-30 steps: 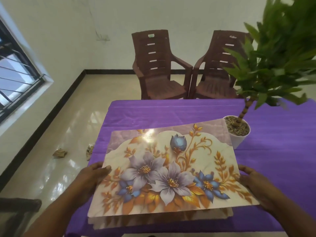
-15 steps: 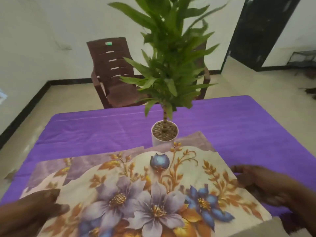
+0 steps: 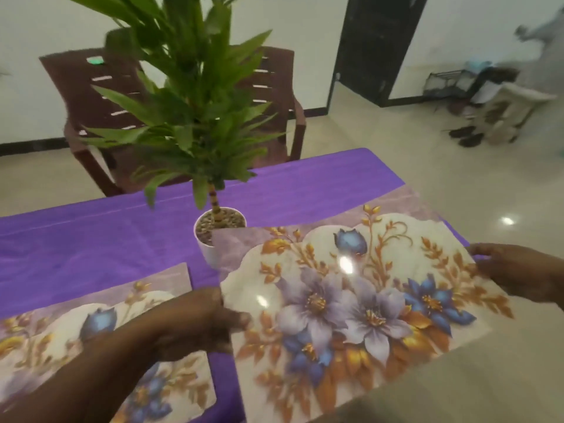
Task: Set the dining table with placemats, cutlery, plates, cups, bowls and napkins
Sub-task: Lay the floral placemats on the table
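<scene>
Now the mat (image 3: pixel 351 300) is hanging between both hands over the table's right end, its right and near parts reaching past the purple cloth (image 3: pixel 91 239) over open floor. The left hand (image 3: pixel 195 322) is pinching its left edge, thumb on top; the right hand (image 3: pixel 515 273) is holding the right edge, fingers curled at it. A second mat (image 3: pixel 76 331) is already lying flat on the cloth to the left, so the job is only beginning: no cutlery, plates, cups, bowls or napkins are showing. The pot (image 3: pixel 213 236) is sitting just behind the held mat's far left corner, which is partly covering it. Bare cloth is lying beyond.
</scene>
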